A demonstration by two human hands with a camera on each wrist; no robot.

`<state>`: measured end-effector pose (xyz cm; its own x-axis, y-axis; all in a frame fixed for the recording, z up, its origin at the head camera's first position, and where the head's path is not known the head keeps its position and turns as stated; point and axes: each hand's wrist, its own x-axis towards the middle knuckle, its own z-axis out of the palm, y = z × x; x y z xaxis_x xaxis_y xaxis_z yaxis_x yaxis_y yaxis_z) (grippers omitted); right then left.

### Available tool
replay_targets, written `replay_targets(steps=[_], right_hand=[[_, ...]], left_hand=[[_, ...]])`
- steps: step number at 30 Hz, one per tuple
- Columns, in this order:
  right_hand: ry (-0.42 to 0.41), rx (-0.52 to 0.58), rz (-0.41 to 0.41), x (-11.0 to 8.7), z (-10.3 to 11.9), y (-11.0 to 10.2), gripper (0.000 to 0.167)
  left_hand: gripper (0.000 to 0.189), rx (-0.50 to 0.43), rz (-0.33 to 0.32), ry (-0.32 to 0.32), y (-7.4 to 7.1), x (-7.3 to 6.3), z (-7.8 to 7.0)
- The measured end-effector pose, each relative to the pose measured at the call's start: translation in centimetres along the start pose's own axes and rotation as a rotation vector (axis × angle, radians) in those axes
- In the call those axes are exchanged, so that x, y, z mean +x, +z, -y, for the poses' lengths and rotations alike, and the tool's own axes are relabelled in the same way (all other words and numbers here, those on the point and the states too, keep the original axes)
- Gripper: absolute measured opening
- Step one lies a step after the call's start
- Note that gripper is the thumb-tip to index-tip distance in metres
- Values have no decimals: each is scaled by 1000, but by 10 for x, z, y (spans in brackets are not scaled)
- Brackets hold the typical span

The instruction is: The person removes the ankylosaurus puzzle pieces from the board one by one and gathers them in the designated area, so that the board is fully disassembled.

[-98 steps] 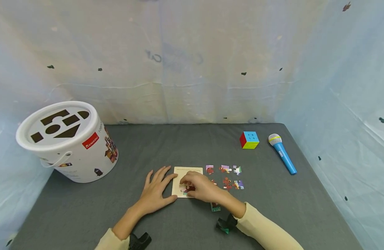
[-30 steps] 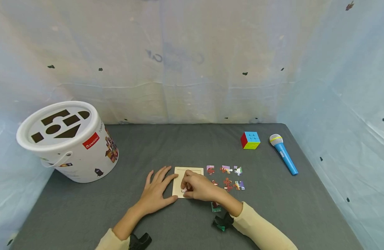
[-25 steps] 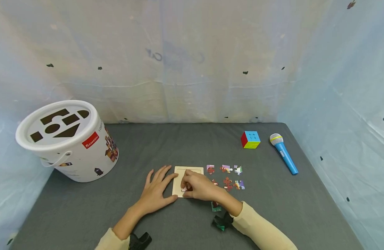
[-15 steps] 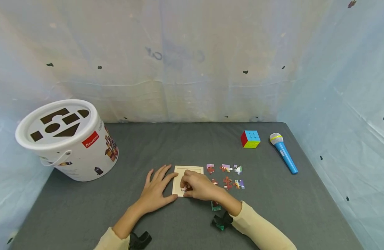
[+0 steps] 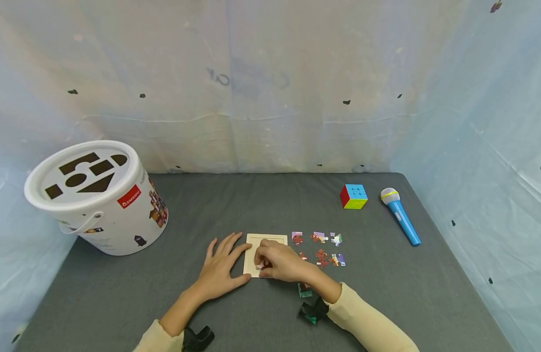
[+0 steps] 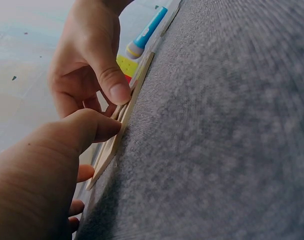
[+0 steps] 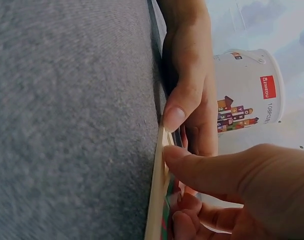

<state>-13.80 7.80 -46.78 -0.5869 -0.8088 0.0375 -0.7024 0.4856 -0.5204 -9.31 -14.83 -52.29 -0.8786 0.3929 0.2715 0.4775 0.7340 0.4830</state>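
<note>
A light wooden puzzle tray [image 5: 250, 254] lies on the dark grey cloth. My left hand [image 5: 219, 274] is spread flat beside it, with the thumb and a fingertip touching its left edge. Over the tray's lower half is my right hand [image 5: 281, 261], its thumb low and its fingers curled down, pinching a jigsaw piece [image 5: 259, 267] mostly covered by the fingertips. Close up in the right wrist view, the thumb [image 7: 192, 167] rests at the tray's rim, and coloured pieces show in the tray beside the fingers. In the left wrist view, both hands meet at the tray [image 6: 107, 155].
Loose jigsaw pieces [image 5: 322, 256] lie in rows right of the tray, some partly behind the right wrist. A puzzle cube [image 5: 354, 196] and a blue toy microphone [image 5: 401, 217] lie at the back right. A white lidded bucket [image 5: 116, 225] stands at the left.
The right hand has shifted slightly left over the tray, its fingers and thumb closer together, covering more of the printed pieces. The left hand keeps its place at the edge.
</note>
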Motion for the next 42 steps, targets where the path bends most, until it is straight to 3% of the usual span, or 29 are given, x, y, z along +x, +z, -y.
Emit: replay_targets(steps=[19,34,42], right_hand=[[-58,152,29,-1,-4,-6,15],[-13,348,65,-6,-6,-11,17],[0,362,73,-9,-5,-15,16]], left_hand=[[70,21,5,-4,-1,2,0],[69,21,-2,-6,2,0,1],[68,32,-3,-8,3,0,2]])
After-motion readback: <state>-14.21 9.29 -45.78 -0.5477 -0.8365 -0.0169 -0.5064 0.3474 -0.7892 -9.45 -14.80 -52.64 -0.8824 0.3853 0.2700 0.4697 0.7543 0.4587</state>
